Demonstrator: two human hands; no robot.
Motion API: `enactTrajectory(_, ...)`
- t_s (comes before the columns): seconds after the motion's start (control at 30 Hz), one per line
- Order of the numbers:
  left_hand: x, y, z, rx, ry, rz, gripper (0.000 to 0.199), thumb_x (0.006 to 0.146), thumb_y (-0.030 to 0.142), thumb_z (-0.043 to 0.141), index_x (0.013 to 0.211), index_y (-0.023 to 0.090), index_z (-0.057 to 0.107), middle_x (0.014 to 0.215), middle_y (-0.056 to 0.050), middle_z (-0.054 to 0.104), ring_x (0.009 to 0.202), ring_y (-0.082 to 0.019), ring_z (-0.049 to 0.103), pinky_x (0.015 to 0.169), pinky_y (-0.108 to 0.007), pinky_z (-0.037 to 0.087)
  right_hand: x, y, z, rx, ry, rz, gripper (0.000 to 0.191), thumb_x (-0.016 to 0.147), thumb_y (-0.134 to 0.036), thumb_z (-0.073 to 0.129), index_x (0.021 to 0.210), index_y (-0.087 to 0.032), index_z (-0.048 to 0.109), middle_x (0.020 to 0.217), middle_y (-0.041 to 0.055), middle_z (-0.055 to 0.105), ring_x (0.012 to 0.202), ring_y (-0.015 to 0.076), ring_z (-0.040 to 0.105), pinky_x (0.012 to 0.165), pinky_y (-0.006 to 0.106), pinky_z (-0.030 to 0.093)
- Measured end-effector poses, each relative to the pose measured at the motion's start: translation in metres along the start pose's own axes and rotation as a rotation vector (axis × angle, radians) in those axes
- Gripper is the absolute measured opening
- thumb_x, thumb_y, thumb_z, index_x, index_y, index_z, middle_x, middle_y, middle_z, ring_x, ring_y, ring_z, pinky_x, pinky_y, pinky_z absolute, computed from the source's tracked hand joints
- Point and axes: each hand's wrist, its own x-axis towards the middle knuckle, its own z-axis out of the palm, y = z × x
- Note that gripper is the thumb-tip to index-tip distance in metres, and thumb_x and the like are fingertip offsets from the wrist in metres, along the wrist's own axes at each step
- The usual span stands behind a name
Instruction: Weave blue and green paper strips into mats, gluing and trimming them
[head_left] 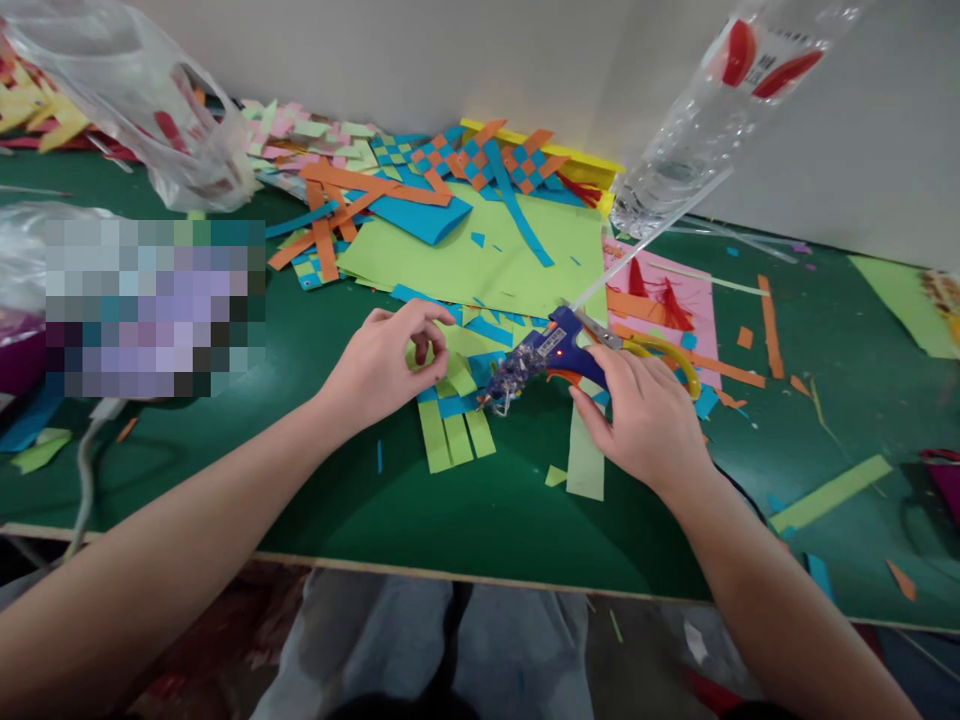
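My right hand (649, 415) is wrapped round the handle of a blue hot glue gun (576, 350), whose small red light is on. The gun's nozzle end, coated in clumped clear glue, points down and left at a woven piece of blue and green paper strips (457, 405). At that piece, my left hand (390, 360) has its fingers curled in a pinch against a lifted green paper strip (459, 372); its fingertips are partly hidden. A translucent glue stick (649, 240) juts from the back of the gun. Yellow-handled scissors (679, 360) lie just behind my right hand.
Green and pink paper sheets, loose strips and scraps cover the green table (510, 540). Checkered woven paper pieces (480, 160) lie at the back by the wall. A clear bottle (720, 110) stands back right, a plastic bag (157, 110) back left. A pixelated patch hides something at left.
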Motion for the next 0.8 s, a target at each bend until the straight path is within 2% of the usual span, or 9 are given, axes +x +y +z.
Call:
enactTrajectory(0.17,-0.0001,0.0006,0.0001,-0.001,-0.006,-0.001,0.024,0.083,0.019,0.057,0.107,0.024,0.054,0.085,0.004,0.067,0.067,-0.011,0.062,0.086,-0.034,0.044,0.0014,0.0012,-0.0019,-0.005,0.018,-0.011,0.036,0.092,-0.029,0.053,0.121,-0.007,0.051,0.098,0.0155,0.071,0.087,0.0262,0.067,0.075,0.037,0.05)
enactTrajectory(0.33,-0.0002,0.0007,0.0003,0.009,0.004,0.003,0.019,0.083,0.019,0.057,0.101,0.023,0.055,0.096,0.001,0.068,0.066,-0.01,0.06,0.086,-0.034,0.044,0.0028,0.0011,-0.0033,-0.007,0.067,-0.038,0.038,0.091,-0.029,0.056,0.12,-0.006,0.051,0.098,0.0157,0.07,0.086,0.025,0.067,0.075,0.036,0.051)
enactTrajectory(0.5,-0.0004,-0.0006,0.0006,0.015,-0.001,0.02,0.024,0.083,0.018,0.058,0.106,0.023,0.054,0.084,0.004,0.067,0.065,-0.011,0.06,0.086,-0.034,0.044,0.0012,0.0001,-0.0025,-0.018,0.062,-0.042,0.038,0.091,-0.028,0.056,0.121,-0.007,0.05,0.1,0.0152,0.07,0.089,0.0247,0.067,0.076,0.035,0.05)
enactTrajectory(0.63,-0.0003,0.0,0.0005,0.013,0.003,0.027,0.023,0.083,0.018,0.057,0.105,0.023,0.054,0.086,0.003,0.067,0.066,-0.011,0.061,0.085,-0.034,0.043,0.0,0.0003,-0.0019,-0.047,0.063,-0.057,0.038,0.09,-0.029,0.058,0.119,-0.005,0.052,0.098,0.0154,0.07,0.087,0.0247,0.067,0.076,0.035,0.05)
enactTrajectory(0.8,-0.0001,0.0018,-0.0003,0.007,-0.006,0.025,0.026,0.083,0.017,0.056,0.108,0.023,0.052,0.077,0.006,0.064,0.065,-0.011,0.061,0.086,-0.034,0.043,0.0012,0.0002,-0.0027,-0.07,0.064,-0.065,0.038,0.09,-0.027,0.059,0.118,-0.003,0.053,0.097,0.0157,0.07,0.085,0.0245,0.067,0.075,0.035,0.05)
